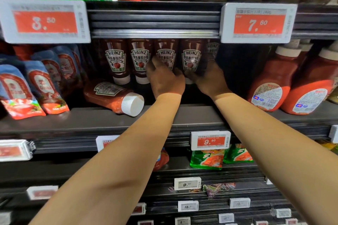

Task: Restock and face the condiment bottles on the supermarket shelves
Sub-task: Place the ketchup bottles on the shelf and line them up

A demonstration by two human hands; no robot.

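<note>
Several Heinz ketchup bottles stand cap-down in a row deep on the middle shelf. My left hand is wrapped around the lower part of the third bottle. Beside it, my right hand grips the fourth bottle, thumb on its left side and ringed fingers on its right. The two leftmost bottles stand untouched. A fifth bottle stands further back, behind my right hand. Another ketchup bottle lies on its side near the shelf front, white cap pointing right and towards me.
Blue and red sauce pouches lean at the left. Large red squeeze bottles stand at the right. Price tags reading 3.50 and 7.60 hang from the shelf above. Green pouches lie on the shelf below.
</note>
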